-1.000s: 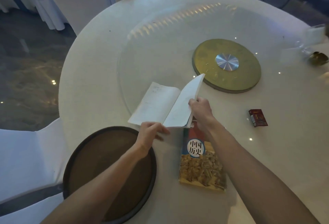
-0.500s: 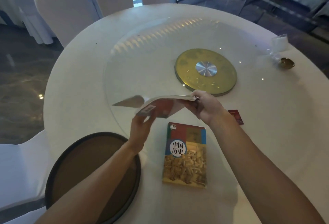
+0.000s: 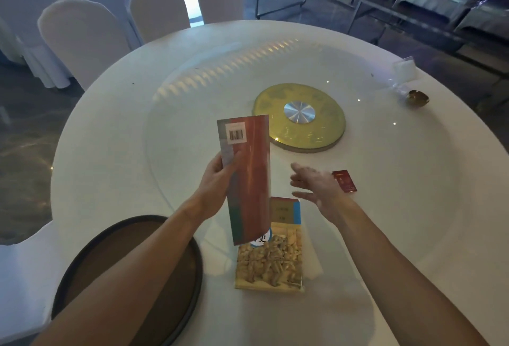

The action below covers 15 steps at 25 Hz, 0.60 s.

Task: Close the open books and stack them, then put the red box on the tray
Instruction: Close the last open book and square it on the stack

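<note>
Landmark: book on the table point(image 3: 270, 260), shut, cover up, near the table's front edge.
Left hand point(image 3: 217, 183): clamped round the left edge of a shut red book point(image 3: 248, 180), back cover and barcode facing up; held in the air, its low end over the lying book's top left corner.
Right hand point(image 3: 316, 186): fingers spread, nothing in it, above and right of the lying book.
Red box point(image 3: 344, 182): just beyond the right hand; touching or not, hard to say.
Tray point(image 3: 132, 271): left of the lying book.
</note>
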{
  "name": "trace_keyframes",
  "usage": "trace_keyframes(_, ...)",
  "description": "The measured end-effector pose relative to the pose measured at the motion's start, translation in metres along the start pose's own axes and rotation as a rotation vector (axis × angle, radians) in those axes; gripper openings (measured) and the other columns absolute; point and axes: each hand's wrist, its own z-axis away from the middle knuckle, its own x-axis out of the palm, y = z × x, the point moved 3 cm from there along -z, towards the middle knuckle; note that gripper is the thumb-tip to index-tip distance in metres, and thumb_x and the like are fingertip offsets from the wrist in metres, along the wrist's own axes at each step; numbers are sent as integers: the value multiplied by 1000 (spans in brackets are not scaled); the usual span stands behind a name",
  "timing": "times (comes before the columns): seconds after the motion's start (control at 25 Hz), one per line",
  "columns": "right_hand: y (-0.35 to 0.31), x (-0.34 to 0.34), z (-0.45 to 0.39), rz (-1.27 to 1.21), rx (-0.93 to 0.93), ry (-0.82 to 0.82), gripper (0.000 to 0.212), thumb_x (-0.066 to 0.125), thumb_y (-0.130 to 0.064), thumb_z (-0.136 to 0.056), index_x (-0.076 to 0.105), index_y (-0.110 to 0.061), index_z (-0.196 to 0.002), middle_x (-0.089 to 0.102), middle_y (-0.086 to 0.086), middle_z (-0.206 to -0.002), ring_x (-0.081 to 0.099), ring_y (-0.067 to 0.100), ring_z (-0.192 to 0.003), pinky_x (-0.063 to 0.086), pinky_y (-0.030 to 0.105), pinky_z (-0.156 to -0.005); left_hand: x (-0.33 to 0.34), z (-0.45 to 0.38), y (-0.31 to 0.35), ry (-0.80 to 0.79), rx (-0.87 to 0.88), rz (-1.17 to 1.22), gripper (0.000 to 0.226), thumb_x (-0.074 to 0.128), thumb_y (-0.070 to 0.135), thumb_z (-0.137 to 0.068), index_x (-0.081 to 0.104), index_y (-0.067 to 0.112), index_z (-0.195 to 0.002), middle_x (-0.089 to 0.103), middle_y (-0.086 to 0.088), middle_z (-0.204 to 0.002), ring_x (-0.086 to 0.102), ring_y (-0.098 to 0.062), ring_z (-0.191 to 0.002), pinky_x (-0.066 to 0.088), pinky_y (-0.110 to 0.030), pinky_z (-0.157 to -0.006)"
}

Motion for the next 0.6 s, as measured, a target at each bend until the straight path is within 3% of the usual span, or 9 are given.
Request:
trace_keyframes(0.08, 14, -11, 3, 52, -1, -65, 70, 77, -50, -82, 62, -5, -135, 71, 7, -120, 63, 30, -126, 53, 47, -106, 4, 0, -6, 14, -90, 46, 40, 56, 35, -100, 58, 19, -137, 71, -14, -123, 68, -39, -114, 56, -58, -96)
trace_keyframes(0.2, 38, -16, 9, 11, 89, -278, 50, 67, -46, -95, 66, -15, -134, 74, 7, -129, 68, 28, -123, 51, 48, -106, 12, 1, -12, -2, -164, 70, 42, 58, 38, -100, 59, 20, -138, 69, -16, -130, 68, -39, -118, 59, -56, -92)
trace_keyframes(0.32, 56, -27, 11, -89, 126, -352, 39, 66, -31, -99, 68, -14, -133, 72, 13, -131, 70, 32, -120, 52, 53, -107, 18, 2, -19, -21, -198, 35, 43, 61, 39, -98, 60, 22, -137, 70, -13, -128, 70, -35, -115, 62, -50, -87)
trace_keyframes(0.44, 61, -36, 10, -66, 79, -295, 34, 68, -18, -97, 72, -15, -130, 74, 12, -128, 70, 30, -113, 53, 51, -105, 12, 5, -27, -82, -147, -70, 47, 71, 26, -92, 59, 19, -137, 69, -15, -128, 68, -37, -116, 59, -51, -94)
trace_keyframes(0.6, 53, -41, 12, 44, -89, -126, 28, 68, -8, -95, 77, -16, -121, 80, 0, -115, 72, 15, -101, 53, 32, -90, 8, 8, -38, -139, -85, -122, 36, 69, 0, -90, 68, 7, -125, 73, -16, -122, 71, -31, -108, 58, -46, -93)
